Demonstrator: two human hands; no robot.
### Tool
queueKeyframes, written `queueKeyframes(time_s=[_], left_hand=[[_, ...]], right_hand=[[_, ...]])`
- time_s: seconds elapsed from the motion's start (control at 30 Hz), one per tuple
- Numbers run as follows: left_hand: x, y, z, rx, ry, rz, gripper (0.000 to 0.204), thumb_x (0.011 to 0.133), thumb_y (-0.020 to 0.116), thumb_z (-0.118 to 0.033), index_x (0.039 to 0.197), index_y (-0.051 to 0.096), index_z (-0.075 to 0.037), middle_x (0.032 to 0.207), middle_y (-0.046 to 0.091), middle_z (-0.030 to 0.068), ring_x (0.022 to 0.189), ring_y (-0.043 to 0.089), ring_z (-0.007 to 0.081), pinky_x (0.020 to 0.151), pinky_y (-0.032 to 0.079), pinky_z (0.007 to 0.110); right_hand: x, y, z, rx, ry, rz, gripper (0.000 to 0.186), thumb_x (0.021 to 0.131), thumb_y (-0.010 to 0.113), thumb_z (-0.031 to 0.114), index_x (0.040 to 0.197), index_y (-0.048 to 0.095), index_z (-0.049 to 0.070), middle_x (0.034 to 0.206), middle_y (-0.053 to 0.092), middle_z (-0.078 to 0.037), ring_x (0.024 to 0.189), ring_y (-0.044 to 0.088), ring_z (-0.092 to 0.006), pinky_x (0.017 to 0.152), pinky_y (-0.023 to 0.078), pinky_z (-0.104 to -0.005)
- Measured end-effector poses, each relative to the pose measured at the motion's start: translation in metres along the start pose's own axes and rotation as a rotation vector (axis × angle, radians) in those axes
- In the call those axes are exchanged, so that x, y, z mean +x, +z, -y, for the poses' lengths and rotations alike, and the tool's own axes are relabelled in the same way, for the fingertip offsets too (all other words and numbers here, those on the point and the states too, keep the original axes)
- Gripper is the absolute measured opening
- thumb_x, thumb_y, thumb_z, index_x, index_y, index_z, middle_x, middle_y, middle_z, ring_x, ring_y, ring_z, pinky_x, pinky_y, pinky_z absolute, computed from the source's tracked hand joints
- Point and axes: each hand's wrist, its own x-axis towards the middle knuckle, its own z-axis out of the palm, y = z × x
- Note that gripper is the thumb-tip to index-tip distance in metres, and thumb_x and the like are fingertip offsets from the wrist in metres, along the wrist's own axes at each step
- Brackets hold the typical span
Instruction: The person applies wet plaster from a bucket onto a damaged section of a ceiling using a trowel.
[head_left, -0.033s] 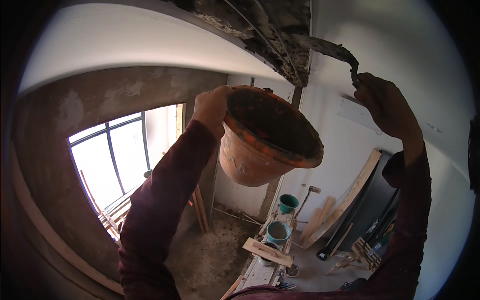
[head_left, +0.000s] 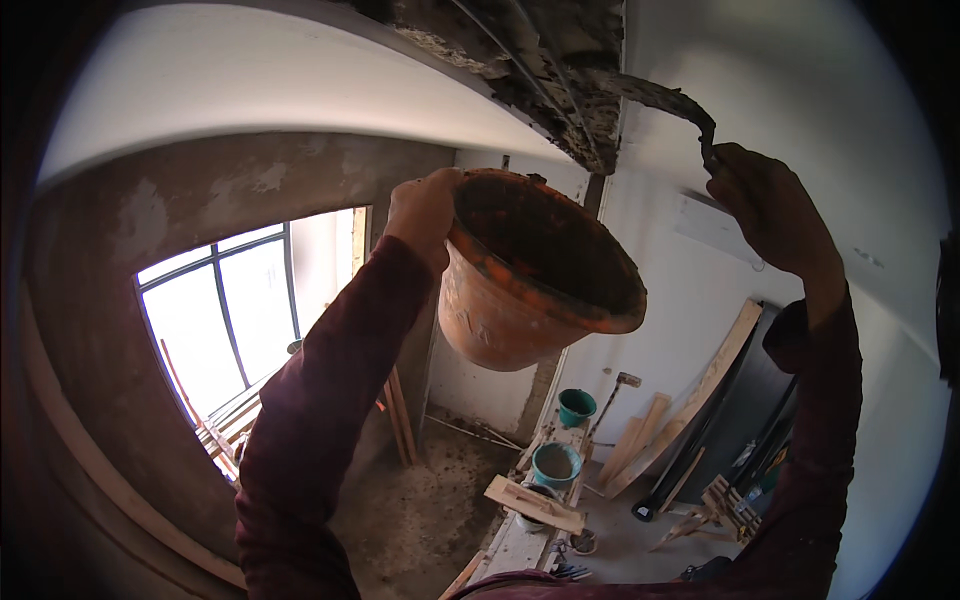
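Note:
An orange bucket (head_left: 515,325), its inside crusted with dark mortar, hangs in the air before me. My left hand (head_left: 420,212) is closed on its rim at the left side, and the bucket tips so its mouth shows. Up at the right, my right hand (head_left: 765,205) grips the handle of a trowel (head_left: 660,96). The trowel's blade is coated in dark mortar and its tip reaches the rough, unplastered strip (head_left: 440,42) overhead. Two thin rods or pipes (head_left: 540,70) run along that strip. How much mortar the bucket holds is hard to make out.
Below stands a plank platform (head_left: 515,550) with a teal bucket (head_left: 557,463), a green bucket (head_left: 577,406) and a wooden board (head_left: 535,503). Planks (head_left: 690,395) lean against the right wall. A bright window (head_left: 220,310) is at left; the floor (head_left: 420,520) is spattered.

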Motion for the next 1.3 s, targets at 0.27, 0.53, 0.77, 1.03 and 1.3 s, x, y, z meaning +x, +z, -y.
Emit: queueKeyframes(time_s=[0.27,0.53,0.77,1.03,1.3], left_hand=[[0.014,0.001,-0.011,0.079,-0.006,-0.040,0.030,0.087,0.063,-0.017,0.101,0.063,0.010,0.095,0.064,0.0137,0.082,0.063,0.0225,0.074,0.051,0.035],[0.016,-0.004,-0.010,0.038,0.021,-0.052,0.033,0.087,0.064,-0.018,0.104,0.063,0.011,0.101,0.065,0.0144,0.086,0.065,0.0225,0.074,0.052,0.036],[0.010,0.002,-0.019,0.122,-0.018,-0.118,0.024,0.088,0.063,-0.018,0.099,0.066,0.003,0.089,0.065,0.0096,0.078,0.064,0.0198,0.067,0.052,0.034],[0.021,-0.015,-0.020,0.124,0.048,0.041,0.019,0.089,0.063,-0.016,0.097,0.066,0.001,0.084,0.066,0.0109,0.061,0.061,0.0201,0.055,0.052,0.033],[0.008,-0.003,-0.042,0.044,0.083,0.064,0.014,0.091,0.062,-0.013,0.096,0.063,0.001,0.088,0.066,0.0100,0.072,0.066,0.0210,0.066,0.057,0.034]], right_hand=[[0.041,0.009,-0.016,-0.146,-0.221,-0.011,0.017,0.094,0.059,0.016,0.100,0.057,0.000,0.079,0.060,-0.019,0.071,0.056,-0.0391,0.066,0.044,-0.0456],[0.063,0.008,0.011,-0.240,-0.245,0.005,0.015,0.093,0.059,0.014,0.095,0.059,-0.001,0.078,0.060,-0.018,0.072,0.058,-0.0357,0.066,0.046,-0.0431],[0.062,0.016,-0.007,-0.517,-0.495,-0.099,0.019,0.093,0.059,0.019,0.093,0.066,0.001,0.088,0.066,-0.015,0.080,0.065,-0.0336,0.072,0.052,-0.0428],[0.037,0.021,0.032,-0.024,0.007,-0.066,0.031,0.094,0.062,0.029,0.103,0.067,0.000,0.076,0.064,-0.016,0.070,0.059,-0.0306,0.070,0.048,-0.0396],[0.010,0.018,0.010,0.044,0.102,-0.122,0.033,0.093,0.065,0.025,0.114,0.068,0.001,0.089,0.071,-0.019,0.079,0.068,-0.0267,0.077,0.051,-0.0357]])
